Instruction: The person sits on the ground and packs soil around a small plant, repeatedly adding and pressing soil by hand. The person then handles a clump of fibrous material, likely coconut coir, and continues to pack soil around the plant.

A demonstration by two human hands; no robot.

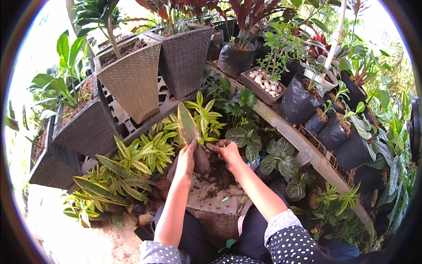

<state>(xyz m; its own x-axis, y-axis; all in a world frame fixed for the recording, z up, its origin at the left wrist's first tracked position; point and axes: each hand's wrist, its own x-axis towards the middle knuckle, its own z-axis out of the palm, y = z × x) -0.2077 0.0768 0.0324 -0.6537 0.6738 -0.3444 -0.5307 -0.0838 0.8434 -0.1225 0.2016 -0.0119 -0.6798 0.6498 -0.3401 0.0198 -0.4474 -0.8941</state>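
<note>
My left hand [187, 160], soiled with dirt, grips a broad snake plant leaf [187, 123] near its base; the leaf stands upright with a yellowish edge. Just beside it is a dark rounded bag or pot [201, 161], partly hidden by the hand. My right hand [225, 150] is held to the right with its fingers bent; whether something small is between them cannot be told. Below the hands, dark soil [214, 181] lies scattered on a stone block [211, 198], along with a small green object [225, 199].
Tall textured planters [132, 79] stand at the upper left. Yellow-green leafy plants [141, 151] and snake plants [95, 189] grow at left. A wooden beam [286, 128] runs along the right, beside black grow bags [298, 102] and a pebble-filled tray [263, 85]. A dark phone-like object [143, 233] lies lower left.
</note>
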